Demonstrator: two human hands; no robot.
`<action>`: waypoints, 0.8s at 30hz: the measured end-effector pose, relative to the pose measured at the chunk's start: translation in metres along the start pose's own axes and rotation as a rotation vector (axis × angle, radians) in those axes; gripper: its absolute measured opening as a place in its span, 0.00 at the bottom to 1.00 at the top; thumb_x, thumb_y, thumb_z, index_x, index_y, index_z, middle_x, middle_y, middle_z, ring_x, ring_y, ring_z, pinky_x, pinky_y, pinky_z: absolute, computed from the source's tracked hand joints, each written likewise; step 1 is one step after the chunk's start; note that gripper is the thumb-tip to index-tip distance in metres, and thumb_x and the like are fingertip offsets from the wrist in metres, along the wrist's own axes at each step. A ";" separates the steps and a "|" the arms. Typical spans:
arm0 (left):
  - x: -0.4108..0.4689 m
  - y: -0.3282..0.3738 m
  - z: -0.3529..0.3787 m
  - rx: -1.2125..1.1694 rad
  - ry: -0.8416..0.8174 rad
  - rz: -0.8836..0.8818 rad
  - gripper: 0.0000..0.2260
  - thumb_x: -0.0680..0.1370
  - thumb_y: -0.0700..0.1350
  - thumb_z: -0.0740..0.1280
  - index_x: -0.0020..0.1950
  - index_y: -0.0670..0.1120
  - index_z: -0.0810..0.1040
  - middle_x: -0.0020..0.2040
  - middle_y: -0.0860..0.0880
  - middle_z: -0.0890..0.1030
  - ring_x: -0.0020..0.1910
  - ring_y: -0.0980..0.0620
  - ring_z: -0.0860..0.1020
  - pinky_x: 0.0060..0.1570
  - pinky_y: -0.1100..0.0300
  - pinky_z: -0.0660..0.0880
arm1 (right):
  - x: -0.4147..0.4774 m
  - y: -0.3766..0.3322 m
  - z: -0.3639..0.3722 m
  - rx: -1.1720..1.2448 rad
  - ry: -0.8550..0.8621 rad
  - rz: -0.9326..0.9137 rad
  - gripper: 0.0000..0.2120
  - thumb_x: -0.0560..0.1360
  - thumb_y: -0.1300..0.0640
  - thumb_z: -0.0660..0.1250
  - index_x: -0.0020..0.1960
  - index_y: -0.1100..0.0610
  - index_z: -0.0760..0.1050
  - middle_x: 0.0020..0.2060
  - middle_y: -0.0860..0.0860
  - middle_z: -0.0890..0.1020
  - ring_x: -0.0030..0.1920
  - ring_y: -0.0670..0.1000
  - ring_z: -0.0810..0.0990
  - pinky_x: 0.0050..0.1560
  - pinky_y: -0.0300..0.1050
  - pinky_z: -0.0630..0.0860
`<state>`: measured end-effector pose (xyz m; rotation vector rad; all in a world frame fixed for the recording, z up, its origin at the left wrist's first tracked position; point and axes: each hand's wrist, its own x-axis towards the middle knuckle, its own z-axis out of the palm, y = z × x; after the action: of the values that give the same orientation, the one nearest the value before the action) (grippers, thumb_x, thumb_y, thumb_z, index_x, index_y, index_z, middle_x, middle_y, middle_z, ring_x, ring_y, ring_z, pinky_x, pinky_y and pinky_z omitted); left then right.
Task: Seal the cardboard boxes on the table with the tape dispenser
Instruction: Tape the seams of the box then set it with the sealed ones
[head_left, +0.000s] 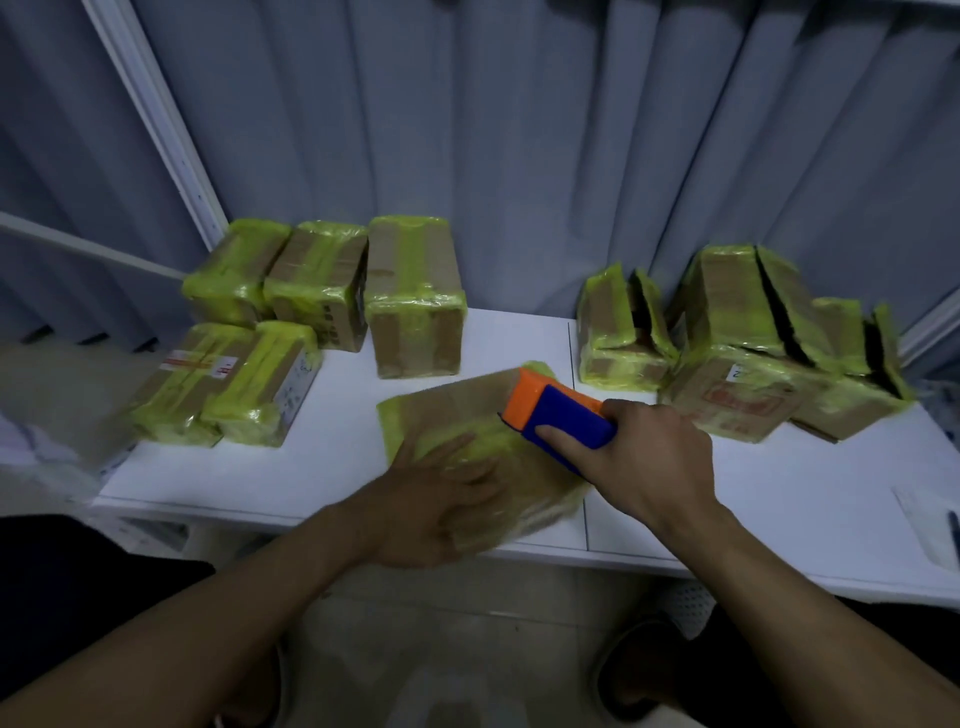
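A: How many boxes do you count on the table (343, 467)?
B: Nine, all cardboard with yellow-green tape on them. Five sealed boxes (415, 296) stand in a group at the left: three in the back row and two in front, close together.
A: And on the right?
B: Three open boxes (727, 332), pressed together, each with a dark gap between its top flaps. They are taped round the sides but not closed on top.
A: That leaves one.
B: The middle box (457, 410). It lies near the front edge of the table, turned at an angle, apart from both groups. It is blurred.
A: Where is the tape dispenser (558, 415)?
B: There is only one, with an orange nose and a blue body. It sits on top of the middle box, at the far right end.
A: Who holds it?
B: The right hand (657, 462) is wrapped round its back, with the forefinger laid straight along the blue side.
A: And the left hand (441, 499)?
B: It lies flat on the near end of the same box, fingers spread and straight, pressing down — gripping nothing. The two hands are apart, with the taped box top between them.
A: Anything behind?
B: A grey-blue curtain (519, 156) hangs in folds behind the table.
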<state>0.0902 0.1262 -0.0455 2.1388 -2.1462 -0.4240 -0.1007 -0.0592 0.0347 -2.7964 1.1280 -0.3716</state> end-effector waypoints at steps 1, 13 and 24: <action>0.000 -0.003 -0.007 0.001 0.006 0.003 0.32 0.78 0.54 0.65 0.79 0.61 0.56 0.80 0.60 0.51 0.79 0.54 0.38 0.71 0.43 0.27 | -0.001 -0.001 -0.001 0.000 0.010 -0.013 0.32 0.67 0.17 0.55 0.36 0.47 0.70 0.29 0.43 0.74 0.34 0.50 0.79 0.35 0.43 0.76; 0.038 0.025 -0.001 -0.018 0.153 -0.290 0.38 0.74 0.76 0.50 0.76 0.53 0.66 0.76 0.48 0.65 0.74 0.45 0.65 0.72 0.45 0.61 | 0.003 0.008 0.000 -0.003 -0.050 0.048 0.29 0.68 0.19 0.58 0.40 0.45 0.73 0.29 0.41 0.72 0.34 0.49 0.76 0.34 0.43 0.69; 0.030 -0.002 -0.002 -0.276 0.262 -0.220 0.33 0.73 0.67 0.69 0.74 0.52 0.72 0.76 0.55 0.65 0.74 0.51 0.63 0.72 0.68 0.55 | -0.004 0.022 0.001 0.081 -0.074 0.086 0.31 0.66 0.19 0.60 0.34 0.48 0.71 0.28 0.42 0.75 0.30 0.44 0.75 0.32 0.41 0.70</action>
<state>0.0919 0.0958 -0.0478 2.1404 -1.6210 -0.4024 -0.1174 -0.0723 0.0287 -2.6585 1.1845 -0.2969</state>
